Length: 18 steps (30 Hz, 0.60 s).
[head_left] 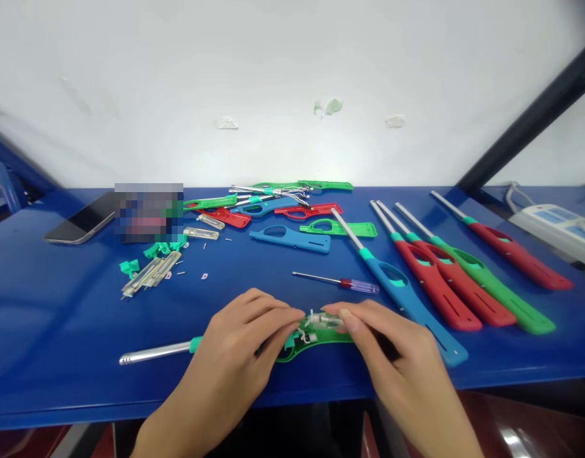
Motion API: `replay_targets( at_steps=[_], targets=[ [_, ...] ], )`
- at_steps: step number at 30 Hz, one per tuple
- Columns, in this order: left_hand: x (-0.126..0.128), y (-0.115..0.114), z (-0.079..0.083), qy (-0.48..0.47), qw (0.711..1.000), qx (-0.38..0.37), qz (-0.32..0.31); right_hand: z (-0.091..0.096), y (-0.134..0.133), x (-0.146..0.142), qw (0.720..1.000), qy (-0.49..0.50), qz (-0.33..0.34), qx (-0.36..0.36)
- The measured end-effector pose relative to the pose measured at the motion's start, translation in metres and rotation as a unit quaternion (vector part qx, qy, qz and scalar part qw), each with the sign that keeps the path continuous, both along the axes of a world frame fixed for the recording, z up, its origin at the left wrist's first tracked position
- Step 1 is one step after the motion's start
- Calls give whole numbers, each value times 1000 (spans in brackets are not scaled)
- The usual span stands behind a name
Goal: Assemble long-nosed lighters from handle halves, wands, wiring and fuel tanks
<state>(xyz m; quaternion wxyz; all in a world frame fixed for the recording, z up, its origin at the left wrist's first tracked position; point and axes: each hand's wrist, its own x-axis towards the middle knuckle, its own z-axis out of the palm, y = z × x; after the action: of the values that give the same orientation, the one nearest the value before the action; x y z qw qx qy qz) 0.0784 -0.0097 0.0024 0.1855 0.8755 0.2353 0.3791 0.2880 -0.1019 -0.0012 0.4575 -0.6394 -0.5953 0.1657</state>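
Observation:
An opened green lighter shell (337,337) lies on the blue table before me, its inner parts exposed. Its metal barrel (156,352) points left, with a teal collar by my left hand. My right hand (400,343) pinches a clear fuel tank (329,320) between thumb and fingers, just above the shell. At the tank's valve end, my left hand (247,343) has thumb and fingertips pressed together; what they hold is too small to make out. A white piece (310,338) and part of a teal trigger (290,342) show between the hands.
A screwdriver (352,284) lies beyond my hands. To the right are whole lighters, including a blue one (392,280) close to my right hand. Loose fuel tanks (154,272), teal triggers (129,268) and a phone (85,219) lie left; shell halves (297,239) lie behind.

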Motion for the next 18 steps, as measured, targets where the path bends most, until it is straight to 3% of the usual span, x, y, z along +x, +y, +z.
replay_targets(
  at_steps=[18],
  targets=[
    [-1,-5,2,8,1000,-14,6,-1,1,-1,1000,-6,5,8]
  ],
)
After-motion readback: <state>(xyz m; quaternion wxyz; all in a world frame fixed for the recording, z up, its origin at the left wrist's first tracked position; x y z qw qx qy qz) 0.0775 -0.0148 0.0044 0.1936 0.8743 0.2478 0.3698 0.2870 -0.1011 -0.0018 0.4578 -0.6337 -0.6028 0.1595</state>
